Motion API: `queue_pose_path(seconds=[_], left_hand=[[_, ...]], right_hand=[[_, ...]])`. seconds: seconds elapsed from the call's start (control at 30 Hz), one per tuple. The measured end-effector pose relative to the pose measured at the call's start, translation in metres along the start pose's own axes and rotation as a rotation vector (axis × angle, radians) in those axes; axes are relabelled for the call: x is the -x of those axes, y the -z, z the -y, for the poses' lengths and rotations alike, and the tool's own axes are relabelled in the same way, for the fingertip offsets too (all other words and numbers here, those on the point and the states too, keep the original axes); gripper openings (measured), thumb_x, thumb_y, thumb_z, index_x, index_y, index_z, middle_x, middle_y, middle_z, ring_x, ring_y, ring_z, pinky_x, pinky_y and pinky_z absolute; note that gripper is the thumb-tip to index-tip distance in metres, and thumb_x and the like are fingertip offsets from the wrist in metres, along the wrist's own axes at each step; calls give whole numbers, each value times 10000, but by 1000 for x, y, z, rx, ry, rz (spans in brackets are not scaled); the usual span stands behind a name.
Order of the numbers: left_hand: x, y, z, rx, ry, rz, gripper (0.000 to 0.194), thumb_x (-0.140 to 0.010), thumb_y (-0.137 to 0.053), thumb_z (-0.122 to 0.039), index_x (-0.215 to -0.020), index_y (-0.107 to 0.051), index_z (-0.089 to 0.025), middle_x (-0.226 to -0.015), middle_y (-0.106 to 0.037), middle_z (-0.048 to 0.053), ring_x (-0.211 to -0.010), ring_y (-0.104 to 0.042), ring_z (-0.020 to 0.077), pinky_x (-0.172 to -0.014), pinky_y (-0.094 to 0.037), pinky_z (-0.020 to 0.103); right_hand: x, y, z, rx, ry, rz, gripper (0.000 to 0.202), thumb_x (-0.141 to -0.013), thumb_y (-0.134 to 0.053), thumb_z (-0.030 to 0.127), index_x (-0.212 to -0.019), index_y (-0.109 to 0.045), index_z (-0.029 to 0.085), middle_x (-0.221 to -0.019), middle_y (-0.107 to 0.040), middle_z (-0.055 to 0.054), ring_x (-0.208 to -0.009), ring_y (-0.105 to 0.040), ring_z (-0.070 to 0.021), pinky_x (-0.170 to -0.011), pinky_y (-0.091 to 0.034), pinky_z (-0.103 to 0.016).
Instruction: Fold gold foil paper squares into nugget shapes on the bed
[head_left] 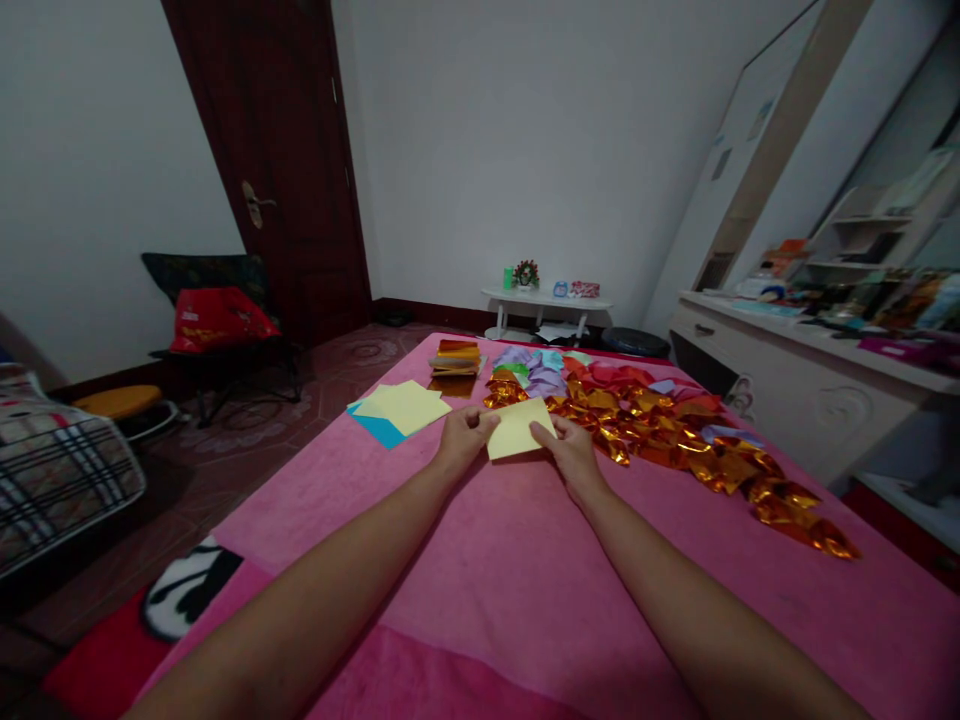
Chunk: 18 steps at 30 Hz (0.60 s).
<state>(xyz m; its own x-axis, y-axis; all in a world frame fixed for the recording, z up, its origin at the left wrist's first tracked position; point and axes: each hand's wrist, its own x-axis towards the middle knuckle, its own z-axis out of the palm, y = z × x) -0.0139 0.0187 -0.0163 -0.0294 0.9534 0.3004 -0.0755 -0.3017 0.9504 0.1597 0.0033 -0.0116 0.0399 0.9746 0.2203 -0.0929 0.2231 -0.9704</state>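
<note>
A sheet of pale yellow paper (517,428) is held up between my two hands, just above the pink cloth. My left hand (466,436) pinches its left edge between thumb and fingers. On the opposite edge, my right hand (573,450) grips with the thumb on top and the fingers behind. Left of my hands lie more yellow sheets (401,403), fanned out over a blue sheet (382,429). Folded shiny gold paper pieces (660,430) spread in a heap to the right, with purple folded pieces (546,378) behind my hands.
A stack of gold and brown sheets (455,362) sits at the far end of the pink cloth (480,580). Beyond it stands a small white table (551,297). A drawer cabinet (795,345) is on the right, and a chair with a red bag (221,318) on the left.
</note>
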Motion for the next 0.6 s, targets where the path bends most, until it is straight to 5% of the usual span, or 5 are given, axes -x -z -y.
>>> queue_pose_path(seconds=[0.2,0.4,0.5,0.6], left_hand=[[1,-1,-6,173,87,-13,416,-633,-739,-474,-825,-614,-127,-679,-632,4,-532,-534,88,-495,-377,190],[7,-7,-9,100,127,220,416,-631,-750,-470,-776,-656,-92,-627,-610,15,-506,-492,71,-500,-360,190],[12,-11,-12,63,90,190,379,-670,-724,-454,-700,-650,-83,-550,-565,1,-475,-453,66,-475,-316,195],[15,-13,-16,76,66,125,374,-670,-724,-450,-666,-633,-86,-522,-538,-11,-458,-433,67,-464,-300,198]], right_hand=[[2,-4,3,91,4,-75,354,-625,-744,467,-637,-604,141,-470,-558,23,-395,-438,-89,-394,-326,-209],[5,-3,3,17,17,-218,377,-624,-747,491,-668,-595,149,-475,-547,39,-384,-428,-79,-383,-315,-203],[6,-4,2,-43,29,-178,384,-657,-723,510,-704,-597,150,-504,-563,34,-393,-433,-78,-381,-320,-201],[9,-9,3,-62,6,7,400,-692,-687,531,-658,-583,146,-495,-561,18,-387,-430,-77,-375,-314,-200]])
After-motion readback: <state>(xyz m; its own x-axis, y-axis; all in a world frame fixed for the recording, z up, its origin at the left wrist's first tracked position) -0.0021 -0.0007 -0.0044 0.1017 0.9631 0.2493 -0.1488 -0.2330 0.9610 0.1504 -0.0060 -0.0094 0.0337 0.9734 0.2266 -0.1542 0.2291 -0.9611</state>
